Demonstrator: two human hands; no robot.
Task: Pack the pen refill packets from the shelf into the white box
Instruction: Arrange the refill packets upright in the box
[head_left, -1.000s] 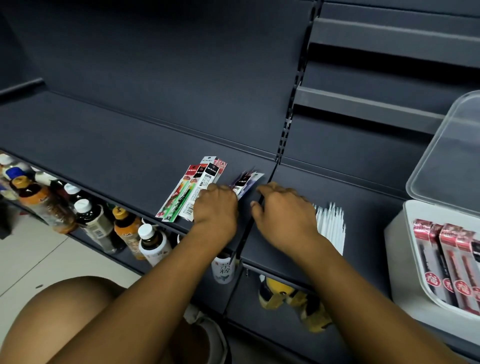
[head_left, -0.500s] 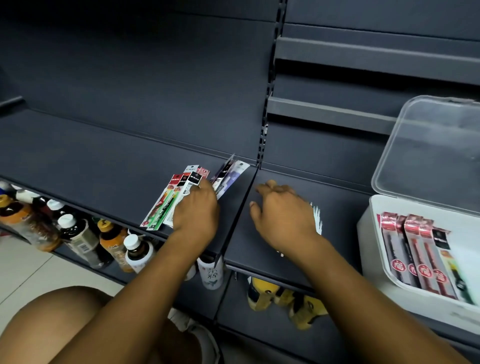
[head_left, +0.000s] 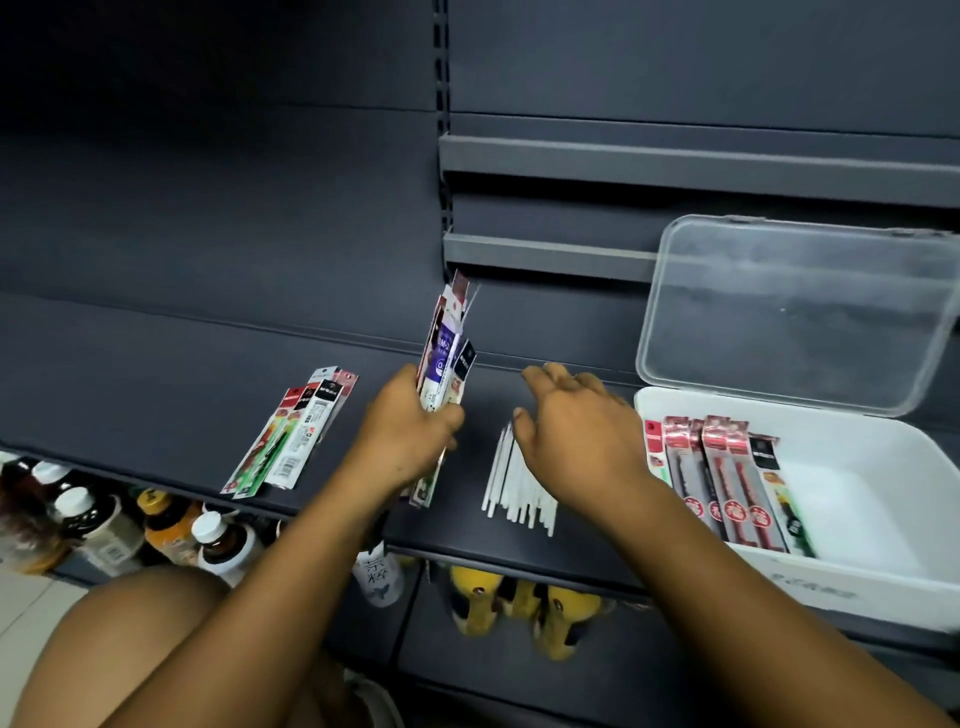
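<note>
The bundle of refill packets (head_left: 445, 358) is standing nearly upright in your left hand (head_left: 410, 434), which is clenching its lower half above the shelf (head_left: 156, 374). Your right hand (head_left: 576, 436) is hovering spread over the white sticks (head_left: 519, 493), holding nothing. More packets (head_left: 296, 431) are lying leftward; the white box (head_left: 857, 499) is sitting rightward, lid up.

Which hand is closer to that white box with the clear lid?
The right hand: it hovers open just left of the white box. The left hand is farther left, gripping a bunch of refill packets.
</note>
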